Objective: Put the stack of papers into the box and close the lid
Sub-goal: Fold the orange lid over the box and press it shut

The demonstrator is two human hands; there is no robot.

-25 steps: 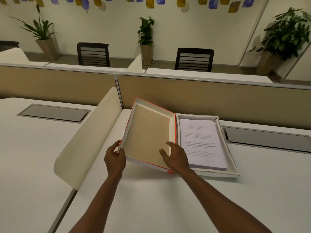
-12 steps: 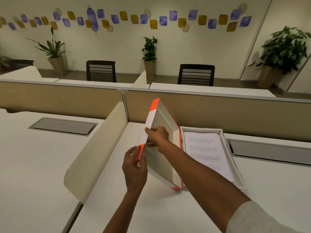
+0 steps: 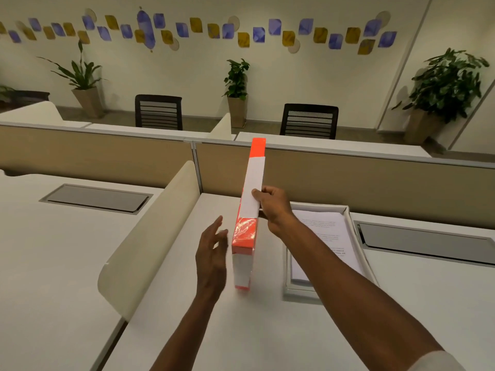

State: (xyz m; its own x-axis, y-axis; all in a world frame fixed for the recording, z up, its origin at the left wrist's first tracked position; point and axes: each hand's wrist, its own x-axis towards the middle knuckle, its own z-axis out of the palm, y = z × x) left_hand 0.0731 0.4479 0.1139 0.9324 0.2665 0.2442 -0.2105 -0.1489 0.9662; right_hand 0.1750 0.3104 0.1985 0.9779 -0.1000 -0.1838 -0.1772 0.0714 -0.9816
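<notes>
The orange-and-white lid (image 3: 251, 199) stands on edge, nearly upright, between my hands, its near corner on the desk. My right hand (image 3: 270, 207) grips its upper rim, thumb on the white band. My left hand (image 3: 211, 253) is off the lid, fingers spread, just left of its orange lower part. To the right lies the shallow white box (image 3: 348, 212) with the stack of printed papers (image 3: 326, 236) inside; my right forearm crosses over part of it.
A curved cream divider (image 3: 150, 236) rises at the left of the desk. Tan partition panels (image 3: 361, 180) close the back. Grey cable hatches (image 3: 96, 198) (image 3: 426, 242) are set into the desktops. Chairs and potted plants stand beyond.
The lid has swung from lying open at the left up to nearly vertical. My left hand has let go of its rim; my right hand has shifted up onto the top rim.
</notes>
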